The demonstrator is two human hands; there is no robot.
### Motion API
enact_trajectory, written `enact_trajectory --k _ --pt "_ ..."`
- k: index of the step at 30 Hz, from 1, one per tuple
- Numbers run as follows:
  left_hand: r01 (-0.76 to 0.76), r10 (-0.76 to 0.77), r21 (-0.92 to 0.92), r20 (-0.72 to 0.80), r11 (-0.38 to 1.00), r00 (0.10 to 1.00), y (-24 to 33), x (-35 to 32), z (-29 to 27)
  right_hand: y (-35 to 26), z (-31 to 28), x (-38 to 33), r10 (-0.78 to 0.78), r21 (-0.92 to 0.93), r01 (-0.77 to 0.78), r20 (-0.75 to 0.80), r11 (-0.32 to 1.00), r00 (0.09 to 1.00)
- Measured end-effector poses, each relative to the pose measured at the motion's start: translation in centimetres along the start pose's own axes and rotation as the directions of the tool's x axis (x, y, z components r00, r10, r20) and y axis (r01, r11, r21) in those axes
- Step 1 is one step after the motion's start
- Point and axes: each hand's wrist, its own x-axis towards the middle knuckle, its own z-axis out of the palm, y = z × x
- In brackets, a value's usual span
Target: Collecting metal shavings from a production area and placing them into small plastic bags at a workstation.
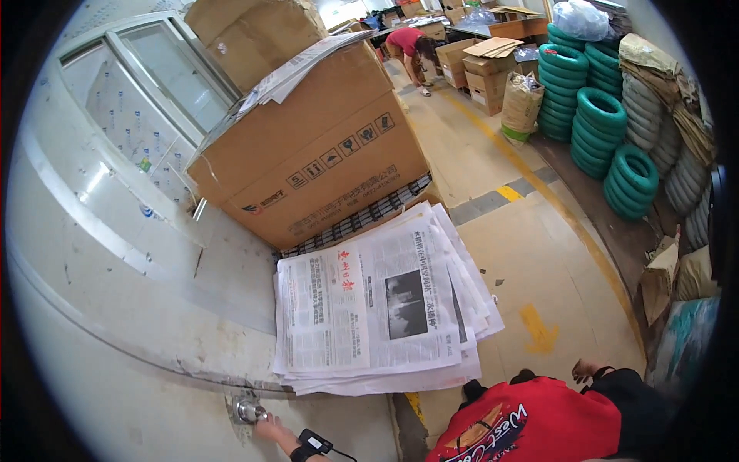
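1. Red shirt point(570, 416), nearest of all, at the near R, w/ a pic printed on it. It's on the person whose 2 hands show.
2. Tan floor point(493, 239) goes from near to far, w/ a yellow arrow point(539, 329) on it, nr the shirt.
3. Pale wall point(154, 362) on the L, dirty in spots, w/ a window point(169, 73) at its far part.
4. Big brown box point(308, 154), mid L, nr the wall. Loose papers point(308, 65) lie on top.
5. Green rings point(596, 131) in piles, far R. Gray rings point(683, 181) stand just R of them.
6. Far-off person in a red top point(408, 42), bent way over, arms hanging down.
7. Newspaper pile point(369, 308) in the mid, on the near side of the big box. Its edges stick out unevenly; can't tell what's under it.
8. R hand point(583, 372), just past the shirt, over the floor: fingers loosely apart, a bit bent. Dark band point(603, 373) on the wrist.
9. L hand point(273, 428), near L: bent fingers touch the knob; can't tell if they pinch it. Small black box point(314, 442) on the wrist.
10. Metal knob point(246, 410), near L, on the wall, just L of the L hand.
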Motion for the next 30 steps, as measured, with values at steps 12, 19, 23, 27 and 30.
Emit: enact_trajectory --k 12,19,23,27,30 --pt "0.298 0.011 -0.712 0.394 0.635 0.919 9.1 -11.5 5.4 -13.9 -2.0 -2.9 -0.163 0.06 0.182 -0.243 0.981 0.956" --pt "0.512 0.141 -0.84 0.537 0.18 0.831 6.4 -13.0 6.1 -14.1 -2.7 -1.7 -0.181 -0.284 0.137 -0.137 0.949 0.974" --pt "0.374 0.079 -0.802 0.459 0.466 0.885 5.7 -18.4 5.4 -12.6 -5.1 3.7 -0.185 -0.24 0.154 -0.112 0.959 0.976" --pt "0.426 -0.044 -0.697 0.494 0.577 0.868 5.6 -26.4 3.9 -16.3 -8.5 4.9 -0.207 -0.4 0.172 -0.047 0.9 0.977" --pt "0.534 -0.131 -0.658 0.559 0.53 0.819 4.2 -31.7 1.8 -18.9 -12.0 7.6 -0.231 -0.568 0.195 0.008 0.8 0.973"
